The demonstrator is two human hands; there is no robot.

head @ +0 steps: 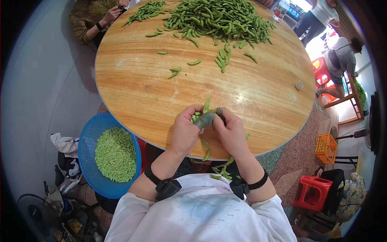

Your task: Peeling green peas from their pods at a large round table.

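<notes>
Over the near edge of the round table, my left hand (186, 128) curls around several shelled green soybeans (195, 116). A grey-green cover (204, 121) wraps the left thumb. A green soybean pod (206, 105) sticks up between my hands. My right hand (231, 130) pinches at the pod beside that thumb, and a dark textured cover (219, 111) shows on one of its fingers. The fingertips partly hide the grip. Loose pods (206, 155) lie below my hands at the table edge, and more pods (223, 173) rest on my lap.
A large heap of soybean pods (220, 21) covers the far side of the wooden table (136, 84). A blue basket (86, 145) of shelled beans (116, 154) stands at left. A small cup (299, 85), a bottle (281, 10), red stools (313, 193) and other people are around.
</notes>
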